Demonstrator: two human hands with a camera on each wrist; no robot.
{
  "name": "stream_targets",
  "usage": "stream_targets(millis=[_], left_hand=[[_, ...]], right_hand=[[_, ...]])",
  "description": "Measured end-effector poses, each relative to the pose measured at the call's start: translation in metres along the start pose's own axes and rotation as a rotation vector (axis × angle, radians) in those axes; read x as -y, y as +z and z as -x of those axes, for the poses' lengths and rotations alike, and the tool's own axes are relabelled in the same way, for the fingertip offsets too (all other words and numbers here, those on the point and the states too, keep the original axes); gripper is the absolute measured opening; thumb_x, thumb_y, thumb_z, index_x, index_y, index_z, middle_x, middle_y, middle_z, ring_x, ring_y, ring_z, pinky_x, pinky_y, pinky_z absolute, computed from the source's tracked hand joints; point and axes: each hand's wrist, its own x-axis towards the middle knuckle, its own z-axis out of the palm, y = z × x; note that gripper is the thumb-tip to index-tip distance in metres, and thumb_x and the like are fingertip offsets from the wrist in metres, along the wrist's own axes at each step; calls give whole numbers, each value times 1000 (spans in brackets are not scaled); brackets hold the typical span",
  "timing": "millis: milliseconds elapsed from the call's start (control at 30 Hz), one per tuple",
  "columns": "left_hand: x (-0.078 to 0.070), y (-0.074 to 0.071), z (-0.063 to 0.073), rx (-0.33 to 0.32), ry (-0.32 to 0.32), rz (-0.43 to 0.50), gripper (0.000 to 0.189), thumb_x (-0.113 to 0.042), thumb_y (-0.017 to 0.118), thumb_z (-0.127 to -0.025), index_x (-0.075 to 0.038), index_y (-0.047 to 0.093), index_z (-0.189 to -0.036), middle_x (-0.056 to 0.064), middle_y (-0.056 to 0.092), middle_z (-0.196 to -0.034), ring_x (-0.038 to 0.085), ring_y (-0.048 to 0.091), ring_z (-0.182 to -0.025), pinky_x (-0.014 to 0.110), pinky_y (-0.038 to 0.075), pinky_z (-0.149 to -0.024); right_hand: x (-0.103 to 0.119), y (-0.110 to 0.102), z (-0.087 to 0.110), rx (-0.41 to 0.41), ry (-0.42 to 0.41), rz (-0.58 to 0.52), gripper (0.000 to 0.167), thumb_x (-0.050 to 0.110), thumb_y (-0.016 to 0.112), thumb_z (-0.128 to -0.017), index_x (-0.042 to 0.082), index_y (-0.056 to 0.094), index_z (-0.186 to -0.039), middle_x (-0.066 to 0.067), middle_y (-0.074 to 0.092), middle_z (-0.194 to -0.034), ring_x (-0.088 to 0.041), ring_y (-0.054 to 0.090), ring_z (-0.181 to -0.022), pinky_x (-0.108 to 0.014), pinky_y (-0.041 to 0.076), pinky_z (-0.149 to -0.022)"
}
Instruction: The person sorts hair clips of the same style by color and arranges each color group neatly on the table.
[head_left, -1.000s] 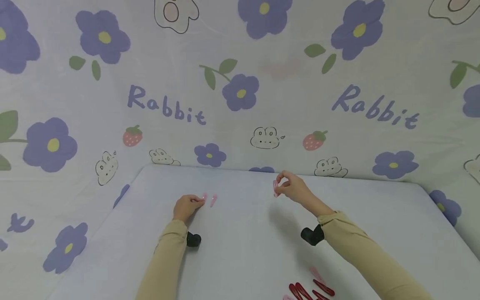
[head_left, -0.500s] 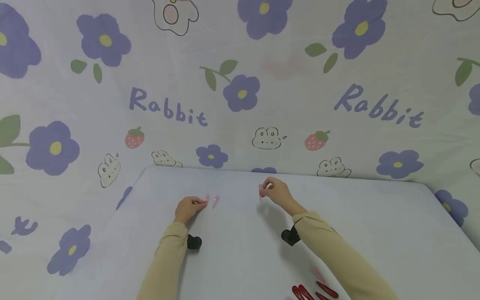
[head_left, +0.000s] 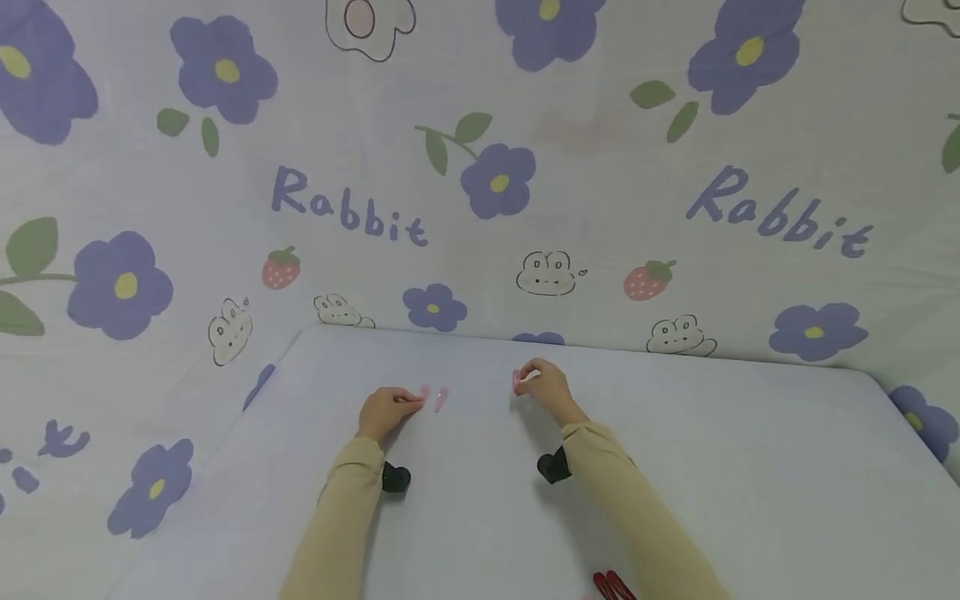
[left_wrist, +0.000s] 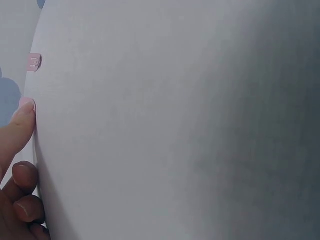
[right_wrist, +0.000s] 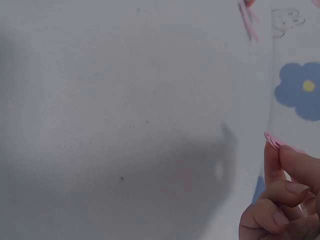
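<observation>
My left hand (head_left: 387, 412) rests low over the white table, its thumb and forefinger pinching one end of a pink hair clip (head_left: 424, 391). In the left wrist view, the thumb covers part of that clip (left_wrist: 26, 101). Just to its right lies a second pink hair clip (head_left: 442, 399), touched by neither hand. Farther right, my right hand (head_left: 548, 389) holds another pink hair clip (head_left: 516, 382) between thumb and forefinger, raised above the tabletop. The right wrist view shows this clip (right_wrist: 272, 139) poking out past the fingertips, its other fingers curled in.
Red hair clips (head_left: 613, 585) lie at the bottom edge of the head view, partly cut off. Behind the white table (head_left: 720, 467) hangs a cloth (head_left: 585, 183) printed with flowers and rabbits. A black wrist camera (head_left: 555, 465) juts inward from the right sleeve, another (head_left: 396, 477) from the left.
My right hand has moved left with its pink hair clip, closer to the two clips by the left hand. The left hand has stayed at its clip. The head view has shifted slightly.
</observation>
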Motion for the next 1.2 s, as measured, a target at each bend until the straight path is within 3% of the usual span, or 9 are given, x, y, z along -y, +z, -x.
stream_targets(millis=[133, 233, 467, 533, 700, 767, 867, 1033, 1200], left_hand=[[1, -3, -1, 10, -7, 14, 18, -24, 73, -74, -8, 72, -83, -3, 58, -66, 15, 48, -61, 29, 37, -60], [3, -5, -2, 14, -1, 4, 18, -25, 72, -75, -9, 72, -83, -2, 59, -67, 15, 49, -63, 29, 37, -61], [5, -8, 1, 14, -19, -33, 17, -24, 72, -75, -9, 71, -81, -2, 57, -66, 16, 48, -63, 30, 37, -61], [6, -6, 1, 21, -15, -23, 17, -24, 72, -75, -9, 71, -82, -2, 57, -66, 15, 48, -62, 30, 37, -60], [7, -2, -3, 14, 16, 3, 17, -25, 72, -75, -9, 72, -83, -3, 57, -66, 14, 48, -61, 29, 37, -59], [9, -2, -4, 10, 5, -1, 17, -27, 72, -75, -11, 72, -82, -4, 57, -66, 14, 47, -61, 29, 36, -59], [10, -3, -7, 9, 4, -9, 18, -27, 73, -74, -10, 72, -81, -3, 58, -65, 15, 47, -61, 30, 37, -59], [7, -7, -10, 57, 35, -34, 20, -27, 72, -75, -8, 71, -79, -1, 58, -68, 16, 48, -63, 31, 37, -61], [7, -6, -6, 81, 32, -43, 20, -27, 72, -75, -8, 71, -80, -1, 58, -69, 16, 48, -64, 31, 38, -62]], right_hand=[[-93, 30, -55, -45, -65, 31, 24, 20, 77, -62, 18, 56, -73, -1, 58, -67, -13, 51, -55, -28, 37, -47], [-106, 43, -61, -59, -56, 53, 22, 19, 76, -64, 18, 57, -75, -2, 56, -70, -14, 50, -55, -28, 37, -47], [-74, 72, -39, -52, -4, 79, 23, 18, 77, -66, 13, 57, -77, -5, 52, -74, -20, 44, -61, -33, 37, -52], [-65, 78, -32, -70, -63, 52, 22, 17, 76, -65, 15, 56, -74, -2, 50, -70, -17, 42, -56, -30, 34, -48], [14, 71, 6, -84, -18, -2, 13, 5, 66, -67, 9, 56, -74, -3, 51, -62, -16, 41, -52, -30, 35, -52], [47, 69, 22, -69, 47, 2, 11, 1, 63, -68, 4, 57, -76, -4, 53, -63, -16, 43, -54, -32, 37, -55], [68, 74, 31, -65, 23, 5, 9, 0, 61, -72, 1, 57, -79, -3, 53, -62, -11, 41, -54, -27, 35, -55], [74, 80, 35, -106, 59, 40, 12, 3, 63, -74, 4, 56, -84, 0, 54, -59, -11, 42, -54, -26, 32, -52], [66, 85, 40, -116, 63, 103, 13, 4, 64, -74, 7, 55, -83, -2, 57, -72, -17, 49, -64, -29, 35, -56]])
